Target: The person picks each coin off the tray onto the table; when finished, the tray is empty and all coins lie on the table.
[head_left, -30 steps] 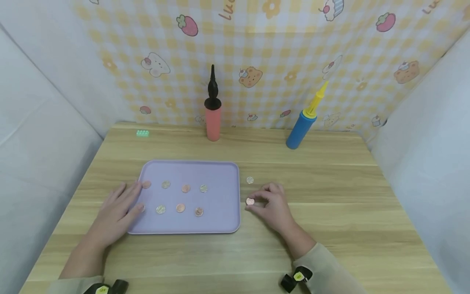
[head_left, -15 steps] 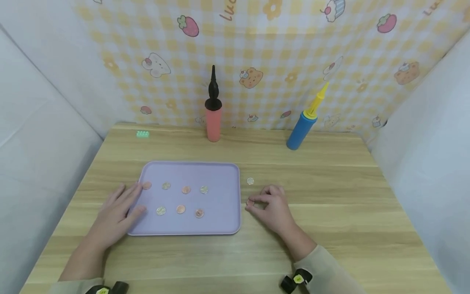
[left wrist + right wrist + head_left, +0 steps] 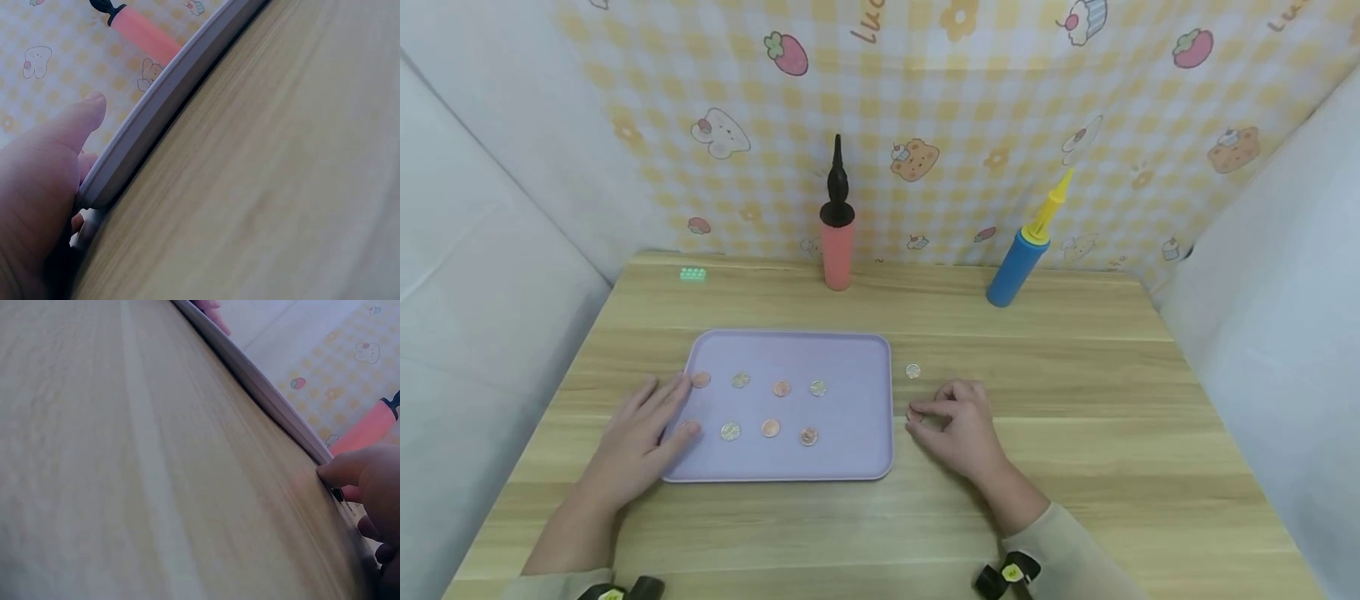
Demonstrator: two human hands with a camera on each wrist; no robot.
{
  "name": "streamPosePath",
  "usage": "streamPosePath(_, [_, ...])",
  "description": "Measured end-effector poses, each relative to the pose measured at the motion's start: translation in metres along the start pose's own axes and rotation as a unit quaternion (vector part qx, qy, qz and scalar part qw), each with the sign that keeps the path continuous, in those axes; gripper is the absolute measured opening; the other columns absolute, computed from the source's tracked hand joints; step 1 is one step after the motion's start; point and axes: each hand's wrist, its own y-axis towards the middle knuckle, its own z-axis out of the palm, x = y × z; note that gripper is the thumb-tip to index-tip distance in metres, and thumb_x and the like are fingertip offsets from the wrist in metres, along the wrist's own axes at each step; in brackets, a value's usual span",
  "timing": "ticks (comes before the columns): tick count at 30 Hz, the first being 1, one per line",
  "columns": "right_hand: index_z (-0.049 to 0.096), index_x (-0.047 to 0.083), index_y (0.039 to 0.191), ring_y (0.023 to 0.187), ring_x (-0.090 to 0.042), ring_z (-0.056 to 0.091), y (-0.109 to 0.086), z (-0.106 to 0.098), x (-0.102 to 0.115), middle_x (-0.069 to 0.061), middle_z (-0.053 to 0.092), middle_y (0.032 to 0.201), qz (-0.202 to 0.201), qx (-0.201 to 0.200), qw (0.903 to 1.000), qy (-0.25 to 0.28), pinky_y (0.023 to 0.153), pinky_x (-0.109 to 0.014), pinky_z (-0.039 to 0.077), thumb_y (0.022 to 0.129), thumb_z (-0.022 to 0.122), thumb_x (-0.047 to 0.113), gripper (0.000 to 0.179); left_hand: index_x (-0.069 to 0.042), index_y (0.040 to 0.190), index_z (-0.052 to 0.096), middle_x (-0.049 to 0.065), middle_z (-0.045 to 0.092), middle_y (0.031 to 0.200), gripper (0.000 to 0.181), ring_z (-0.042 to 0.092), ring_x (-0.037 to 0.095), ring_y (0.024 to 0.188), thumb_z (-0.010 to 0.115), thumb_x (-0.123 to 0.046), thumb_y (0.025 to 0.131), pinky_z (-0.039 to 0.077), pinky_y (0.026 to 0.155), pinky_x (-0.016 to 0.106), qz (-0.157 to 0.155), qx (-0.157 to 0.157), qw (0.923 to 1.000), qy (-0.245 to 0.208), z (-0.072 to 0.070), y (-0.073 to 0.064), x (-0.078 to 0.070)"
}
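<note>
My left hand (image 3: 642,442) rests on the left edge of the lilac tray (image 3: 853,417), fingers extended and thumb over the tray floor. In the left wrist view, the thumb stands above the tray rim (image 3: 140,119). Several copper coins (image 3: 770,428) and silver coins (image 3: 731,432) lie in two rows on the tray. Just right of the tray, my right hand (image 3: 958,425) pinches a copper coin (image 3: 914,416) between thumb and forefinger, low over the table; the fingertips hide most of it. Behind those fingers a single silver coin (image 3: 913,371) lies on the wood.
At the back of the wooden table (image 3: 1075,417) stand a pink-and-black balloon pump (image 3: 837,254) and a leaning blue-and-yellow one (image 3: 1017,268). A small mint-green toy brick (image 3: 693,273) sits at the back left. A patterned cloth (image 3: 865,108) hangs behind.
The copper coin in the right hand's pinch has turned and slipped mostly out of sight behind the fingertips. The left thumb has shifted slightly on the tray. The coins in view on it keep their places.
</note>
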Motion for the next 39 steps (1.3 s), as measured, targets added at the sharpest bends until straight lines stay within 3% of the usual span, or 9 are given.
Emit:
streamPosePath(11, [0.088,0.015,0.094,0.095,-0.025,0.048,0.001,-0.002,0.000,0.004,0.059,0.090,0.021,0.009,0.9997,0.004,0.086,-0.042,0.038,0.072,0.092,0.017,0.022,-0.002,0.162,0.041,0.025,0.039,0.166,0.067,0.018,0.057,0.156,0.062,-0.031,0.106,-0.002,0.129,0.062,0.005,-0.002,1.0000,0.001,-0.001,0.000,0.001])
streamPosePath(20, [0.087,0.015,0.093,0.096,-0.024,0.054,0.003,0.005,-0.001,0.002,0.067,0.092,-0.006,-0.023,0.9997,0.005,0.087,-0.045,0.040,0.076,0.087,0.021,0.018,0.000,0.162,0.041,0.025,0.039,0.166,0.066,0.017,0.057,0.156,0.061,-0.031,0.107,-0.003,0.129,0.060,0.004,0.000,1.0000,0.004,-0.002,0.000,0.001])
streamPosePath(27, [0.085,0.013,0.096,0.095,-0.025,0.057,0.010,0.018,0.009,-0.001,0.070,0.094,-0.084,-0.059,0.9947,0.005,0.084,-0.044,0.044,0.077,0.084,0.021,0.020,0.001,0.162,0.041,0.026,0.038,0.166,0.066,0.016,0.057,0.157,0.062,-0.031,0.107,-0.003,0.129,0.061,0.002,0.007,1.0000,0.000,-0.002,0.000,0.001])
streamPosePath(32, [0.085,0.015,0.098,0.098,-0.024,0.058,0.016,0.035,0.030,0.000,0.070,0.099,-0.140,-0.039,0.9892,-0.017,0.087,-0.044,0.046,0.080,0.085,0.026,0.021,0.001,0.162,0.040,0.026,0.038,0.166,0.067,0.014,0.056,0.157,0.061,-0.031,0.107,-0.005,0.129,0.060,0.001,0.009,1.0000,0.002,-0.004,0.000,0.001])
streamPosePath(39, [0.084,0.020,0.092,0.097,-0.022,0.062,0.026,0.060,0.055,0.003,0.070,0.095,-0.238,-0.037,0.9677,-0.073,0.089,-0.043,0.050,0.083,0.081,0.027,0.013,0.002,0.161,0.041,0.027,0.039,0.166,0.066,0.016,0.056,0.156,0.062,-0.031,0.107,-0.003,0.128,0.064,0.003,0.006,1.0000,0.002,-0.003,0.001,0.000])
